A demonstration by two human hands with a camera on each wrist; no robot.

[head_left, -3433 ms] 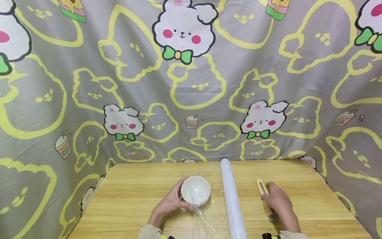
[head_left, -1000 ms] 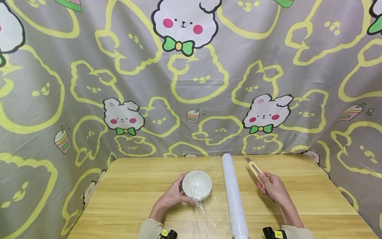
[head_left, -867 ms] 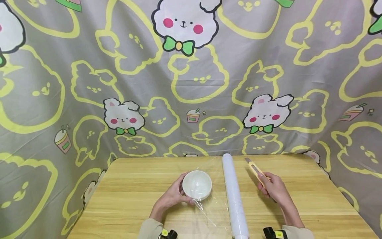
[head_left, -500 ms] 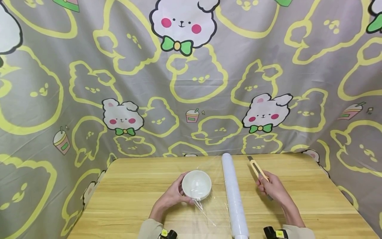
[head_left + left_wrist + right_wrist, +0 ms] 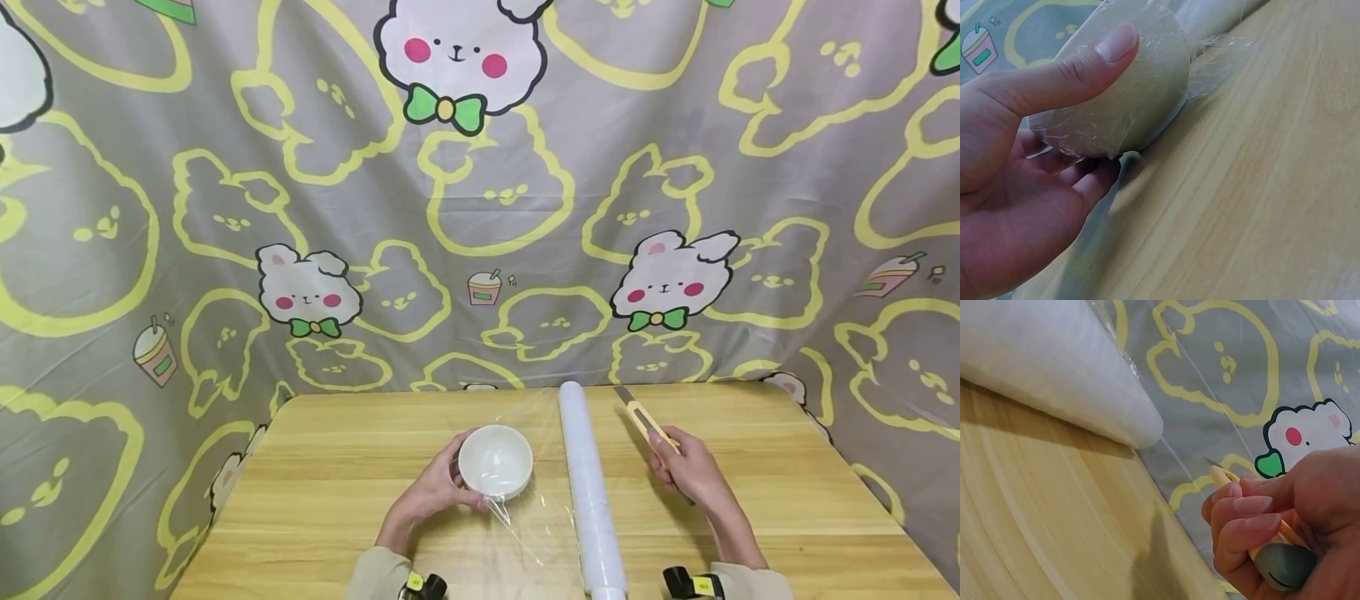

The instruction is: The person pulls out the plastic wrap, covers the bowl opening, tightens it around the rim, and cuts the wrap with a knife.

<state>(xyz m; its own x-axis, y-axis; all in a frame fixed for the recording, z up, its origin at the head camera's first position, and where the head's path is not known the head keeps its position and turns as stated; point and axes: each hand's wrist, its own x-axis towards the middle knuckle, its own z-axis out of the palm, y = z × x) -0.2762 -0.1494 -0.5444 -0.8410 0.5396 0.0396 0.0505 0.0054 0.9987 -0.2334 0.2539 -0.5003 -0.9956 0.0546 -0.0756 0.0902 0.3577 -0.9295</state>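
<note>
A white bowl (image 5: 496, 461) stands on the table with clear plastic wrap (image 5: 536, 521) stretched over it and bunched at its near side. My left hand (image 5: 437, 487) grips the bowl from the left; in the left wrist view its thumb (image 5: 1079, 72) presses the wrapped side and the other fingers reach underneath. The film runs right to a long roll of plastic wrap (image 5: 588, 487). To the right of the roll, my right hand (image 5: 687, 467) holds a yellow utility knife (image 5: 643, 419), its blade out and pointing to the far edge. The right wrist view shows the knife's dark end cap (image 5: 1285, 567).
The wooden table (image 5: 322, 467) ends at a grey curtain (image 5: 465, 333) printed with yellow outlines and white rabbits, which also closes off both sides. The roll lies lengthwise between the two hands, reaching nearly to the far table edge.
Since the oldest frame, the right hand has raised the utility knife and turned it forward, and its blade now shows. In the last second its tilt varies slightly. The left hand stays on the bowl.
</note>
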